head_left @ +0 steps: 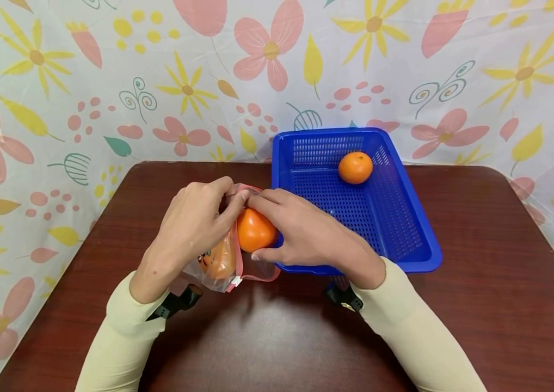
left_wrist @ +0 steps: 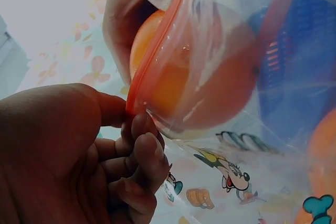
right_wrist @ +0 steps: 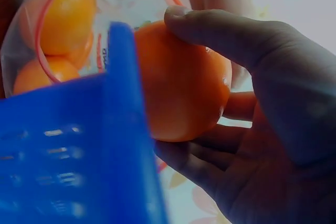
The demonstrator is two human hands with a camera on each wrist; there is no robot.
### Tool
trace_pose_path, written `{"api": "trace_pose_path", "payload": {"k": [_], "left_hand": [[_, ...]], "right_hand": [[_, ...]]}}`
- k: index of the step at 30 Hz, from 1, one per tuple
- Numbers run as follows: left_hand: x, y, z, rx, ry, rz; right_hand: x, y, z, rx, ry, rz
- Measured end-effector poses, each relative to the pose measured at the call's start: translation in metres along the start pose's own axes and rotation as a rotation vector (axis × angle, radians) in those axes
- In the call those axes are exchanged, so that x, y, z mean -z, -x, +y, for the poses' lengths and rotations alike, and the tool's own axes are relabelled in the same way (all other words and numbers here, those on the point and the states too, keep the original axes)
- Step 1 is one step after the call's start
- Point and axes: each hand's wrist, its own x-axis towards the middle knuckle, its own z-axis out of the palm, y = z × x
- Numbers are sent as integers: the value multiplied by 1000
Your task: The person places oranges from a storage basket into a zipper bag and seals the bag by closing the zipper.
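Note:
My left hand [head_left: 186, 220] pinches the red-edged mouth of a clear zip bag [left_wrist: 236, 153] printed with cartoon figures. The bag has a white slider at its near corner. My right hand [head_left: 306, 226] grips a smooth, shiny orange [head_left: 256, 230] between thumb and fingers, at the bag's open mouth. In the right wrist view this orange [right_wrist: 184, 85] is beside the basket rim, and several other oranges [right_wrist: 65, 17] show inside the bag. Another orange [head_left: 355, 167] sits in the far right part of the blue plastic basket [head_left: 416, 218].
The perforated basket stands on a dark brown wooden table [head_left: 482, 272], close to my right hand. A white curtain [head_left: 267, 109] with flower and leaf prints hangs behind the table. Black straps with small cameras [head_left: 176, 302] are on both wrists.

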Motion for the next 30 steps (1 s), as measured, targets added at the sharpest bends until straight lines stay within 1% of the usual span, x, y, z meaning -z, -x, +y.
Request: {"api": "trace_pose_path", "payload": {"k": [7, 14, 17, 22, 30], "left_hand": [[1, -1, 0, -4, 1, 12], [3, -1, 0, -11, -7, 35], [3, 0, 0, -6, -4, 36], [4, 0, 1, 2, -1, 34], [5, 1, 0, 9, 1, 38]], "right_hand": [[-11, -7, -2, 45, 47, 6], [-21, -18, -6, 65, 56, 31], [-25, -21, -7, 47, 76, 34], [-30, -28, -11, -14, 112, 19], [-41, -39, -18, -99, 31, 49]]}}
